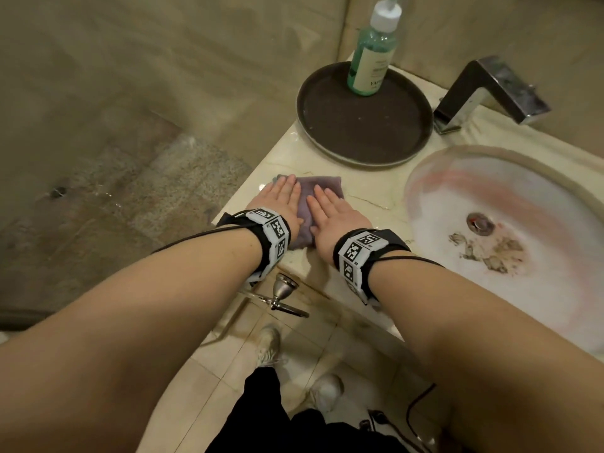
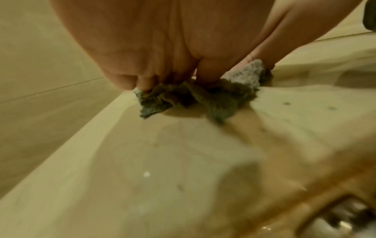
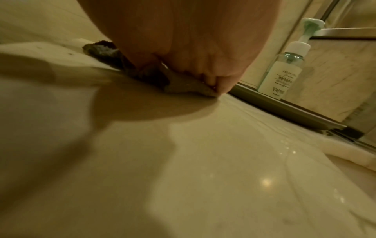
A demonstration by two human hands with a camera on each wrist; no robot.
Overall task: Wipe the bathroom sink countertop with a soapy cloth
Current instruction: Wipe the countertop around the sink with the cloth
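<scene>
A grey-purple cloth [image 1: 322,187] lies flat on the beige marble countertop [image 1: 369,196], near its left edge and left of the basin. Both hands press down on it with straight fingers. My left hand [image 1: 282,197] covers the cloth's left side, my right hand [image 1: 330,209] its right side. In the left wrist view the palm [image 2: 162,48] sits over the bunched cloth [image 2: 213,96]. The right wrist view shows the right palm [image 3: 193,40] on the cloth [image 3: 183,85], with wet counter [image 3: 223,161] in front.
A dark round tray [image 1: 362,125] stands behind the cloth with a green pump soap bottle [image 1: 372,57] on it. A chrome faucet [image 1: 490,93] and the stained white basin [image 1: 506,223] lie to the right. The counter's left edge drops to a wet shower floor [image 1: 130,191].
</scene>
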